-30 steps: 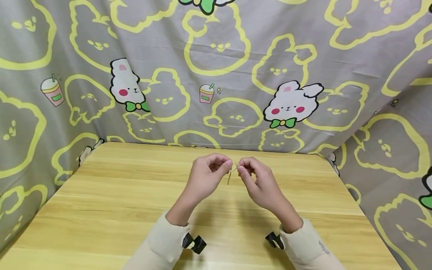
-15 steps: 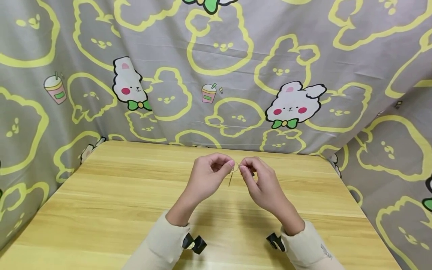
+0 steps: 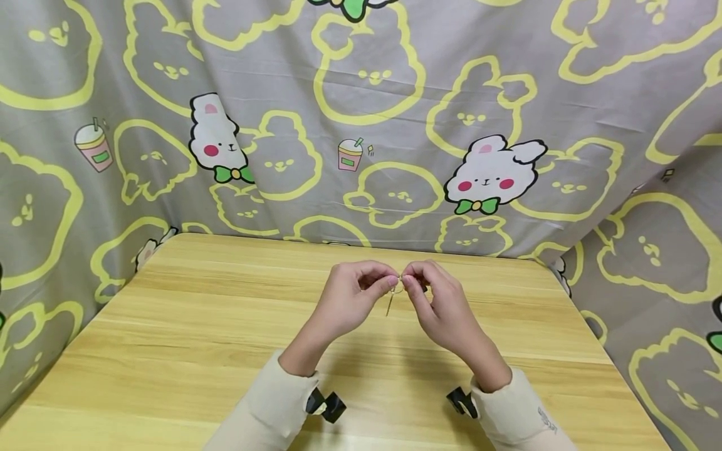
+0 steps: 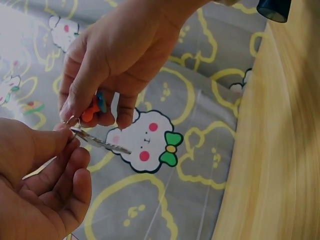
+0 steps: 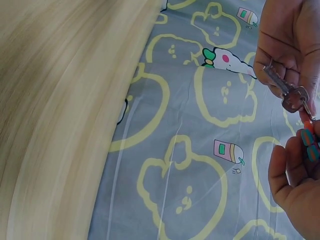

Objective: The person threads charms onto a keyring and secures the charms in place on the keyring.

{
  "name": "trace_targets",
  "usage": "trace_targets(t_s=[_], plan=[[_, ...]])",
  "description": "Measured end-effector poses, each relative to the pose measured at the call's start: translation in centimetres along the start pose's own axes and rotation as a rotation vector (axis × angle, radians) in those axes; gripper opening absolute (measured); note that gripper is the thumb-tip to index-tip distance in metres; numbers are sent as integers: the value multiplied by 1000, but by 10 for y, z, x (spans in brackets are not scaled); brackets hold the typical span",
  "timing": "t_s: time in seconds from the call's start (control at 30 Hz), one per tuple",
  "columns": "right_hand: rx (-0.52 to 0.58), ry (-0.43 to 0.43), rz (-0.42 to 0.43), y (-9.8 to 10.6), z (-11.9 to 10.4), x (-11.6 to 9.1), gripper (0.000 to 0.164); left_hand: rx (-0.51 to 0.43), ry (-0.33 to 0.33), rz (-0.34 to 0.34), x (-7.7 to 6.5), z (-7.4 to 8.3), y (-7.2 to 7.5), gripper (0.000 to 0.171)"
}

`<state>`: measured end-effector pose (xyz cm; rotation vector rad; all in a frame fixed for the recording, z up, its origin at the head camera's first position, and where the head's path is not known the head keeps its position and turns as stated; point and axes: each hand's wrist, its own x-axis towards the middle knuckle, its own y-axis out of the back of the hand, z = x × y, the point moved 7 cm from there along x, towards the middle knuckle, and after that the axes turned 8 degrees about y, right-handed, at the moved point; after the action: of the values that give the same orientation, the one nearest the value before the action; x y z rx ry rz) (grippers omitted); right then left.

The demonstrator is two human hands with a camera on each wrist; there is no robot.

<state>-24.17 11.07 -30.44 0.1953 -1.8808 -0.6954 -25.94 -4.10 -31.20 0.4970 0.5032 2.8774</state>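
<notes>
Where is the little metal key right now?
In the head view, the key hangs mid-table between the left hand and right hand.

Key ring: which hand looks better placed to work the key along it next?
Probably the left. The left hand pinches the key at its head by the key ring, while the right hand holds the ring and an orange tag, steadying it.

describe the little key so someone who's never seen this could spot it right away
Start at the wooden table in front of the bunny-print cloth; above its far middle the left hand and right hand meet fingertip to fingertip. Between them hangs the key on a thin ring. It is the only plain silver metal piece there, unlike the orange and teal charm beside it.
</notes>
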Motion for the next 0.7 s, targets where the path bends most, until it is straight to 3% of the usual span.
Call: trace_targets(t_s=[0.17, 0.3, 0.5, 0.7], plan=[[-6, 10, 8, 0, -1, 0, 10, 13, 21, 14, 0, -2, 0, 11], [11, -10, 45, 2, -3, 1, 6, 25, 13, 66, -1, 0, 0, 11], [58, -49, 87, 3, -5, 2, 19, 50, -98, 142, -2, 5, -1, 8], [62, -54, 81, 4, -7, 2, 19, 122, -205, 139, -4, 13, -1, 8]])
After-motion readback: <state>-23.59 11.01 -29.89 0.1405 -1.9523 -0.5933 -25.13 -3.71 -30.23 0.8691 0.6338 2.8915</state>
